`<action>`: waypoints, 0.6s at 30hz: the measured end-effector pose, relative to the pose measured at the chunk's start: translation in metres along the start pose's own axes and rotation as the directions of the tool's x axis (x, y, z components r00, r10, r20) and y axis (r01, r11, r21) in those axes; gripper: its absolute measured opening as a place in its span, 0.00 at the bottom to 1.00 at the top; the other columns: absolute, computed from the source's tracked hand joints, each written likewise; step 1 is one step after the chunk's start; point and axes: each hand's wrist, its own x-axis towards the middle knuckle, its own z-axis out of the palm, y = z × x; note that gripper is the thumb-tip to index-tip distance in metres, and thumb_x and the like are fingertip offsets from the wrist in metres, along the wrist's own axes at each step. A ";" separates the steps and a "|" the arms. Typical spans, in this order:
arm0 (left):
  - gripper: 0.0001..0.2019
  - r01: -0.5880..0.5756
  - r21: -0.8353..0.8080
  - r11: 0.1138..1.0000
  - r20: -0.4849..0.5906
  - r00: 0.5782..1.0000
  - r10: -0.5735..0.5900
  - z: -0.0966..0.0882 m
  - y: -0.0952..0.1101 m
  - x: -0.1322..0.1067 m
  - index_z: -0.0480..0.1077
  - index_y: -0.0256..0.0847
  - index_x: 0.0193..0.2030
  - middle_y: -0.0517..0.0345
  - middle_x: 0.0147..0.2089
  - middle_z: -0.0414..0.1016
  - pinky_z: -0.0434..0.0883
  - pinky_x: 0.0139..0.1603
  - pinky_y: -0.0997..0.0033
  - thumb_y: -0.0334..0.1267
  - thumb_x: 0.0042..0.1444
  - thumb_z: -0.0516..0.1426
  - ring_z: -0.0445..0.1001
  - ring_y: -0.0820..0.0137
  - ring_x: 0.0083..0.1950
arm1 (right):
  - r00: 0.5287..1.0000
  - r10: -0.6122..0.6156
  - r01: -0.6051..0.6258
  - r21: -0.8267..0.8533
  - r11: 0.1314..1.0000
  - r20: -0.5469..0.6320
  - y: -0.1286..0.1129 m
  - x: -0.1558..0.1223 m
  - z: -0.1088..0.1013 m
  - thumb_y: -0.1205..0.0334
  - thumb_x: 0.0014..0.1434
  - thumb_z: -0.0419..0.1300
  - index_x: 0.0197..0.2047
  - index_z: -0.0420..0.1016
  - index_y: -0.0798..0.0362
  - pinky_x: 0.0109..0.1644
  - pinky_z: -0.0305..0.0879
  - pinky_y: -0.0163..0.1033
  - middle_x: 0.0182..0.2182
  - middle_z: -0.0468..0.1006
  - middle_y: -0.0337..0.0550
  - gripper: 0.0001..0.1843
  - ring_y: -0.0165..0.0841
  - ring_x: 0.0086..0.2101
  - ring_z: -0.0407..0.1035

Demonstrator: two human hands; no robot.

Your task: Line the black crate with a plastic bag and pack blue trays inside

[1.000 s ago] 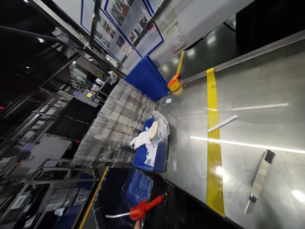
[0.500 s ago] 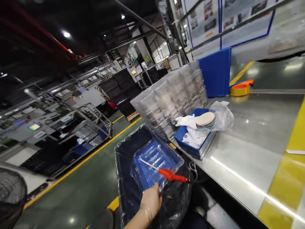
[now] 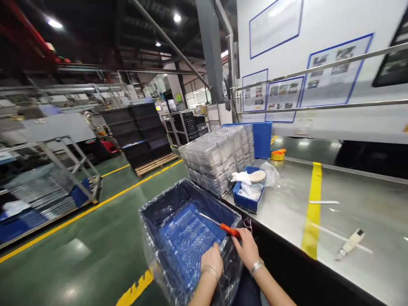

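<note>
A blue crate (image 3: pixel 153 216) lined with clear plastic stands on the floor in front of me, with clear blister trays (image 3: pixel 188 238) lying inside it. My left hand (image 3: pixel 212 260) lies on the crate's near rim, its fingers curled down over the plastic. My right hand (image 3: pixel 246 250), with a metal band on the wrist, sits just to the right, fingers closed at the rear end of a red-handled tool (image 3: pixel 228 230). The tool's thin metal tip points left across the crate.
To the right runs a steel table (image 3: pixel 366 212) with a yellow stripe (image 3: pixel 311 212). It carries a stack of clear trays (image 3: pixel 219 157), a small blue bin (image 3: pixel 247 203) with white gloves, a tape roll (image 3: pixel 278 154) and a white scraper (image 3: pixel 349 244). Racks and pallets stand at the left.
The view has swung upright and back from the table. My right hand has come into view at the red tool. My left hand has moved from under the tool to the crate rim.
</note>
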 end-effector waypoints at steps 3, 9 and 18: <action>0.24 -0.034 0.019 0.999 0.007 0.999 0.034 0.002 0.003 0.003 0.65 0.31 0.64 0.39 0.59 0.76 0.73 0.60 0.59 0.25 0.61 0.48 0.77 0.57 0.59 | 0.998 0.055 -0.054 -0.079 0.995 0.016 -0.029 0.016 -0.007 0.51 0.65 0.62 0.41 0.75 0.55 0.51 0.73 0.49 0.40 0.78 0.43 0.14 0.35 0.42 0.73; 0.28 -0.166 -0.039 0.985 -0.198 0.968 0.155 0.020 -0.021 0.020 0.60 0.30 0.66 0.37 0.68 0.67 0.67 0.66 0.59 0.44 0.64 0.53 0.67 0.55 0.68 | 0.997 0.048 -0.049 -0.016 0.999 -0.060 -0.073 0.000 -0.110 0.55 0.63 0.64 0.43 0.74 0.55 0.43 0.73 0.42 0.36 0.78 0.40 0.12 0.31 0.36 0.72; 0.15 -0.781 -0.264 0.566 -0.203 0.619 0.759 -0.018 0.256 -0.028 0.75 0.40 0.46 0.49 0.47 0.80 0.71 0.56 0.65 0.36 0.68 0.47 0.76 0.63 0.51 | 0.905 0.176 -0.233 -0.106 0.967 -0.388 -0.072 -0.165 -0.356 0.45 0.60 0.62 0.35 0.78 0.45 0.39 0.74 0.41 0.34 0.78 0.48 0.13 0.39 0.35 0.74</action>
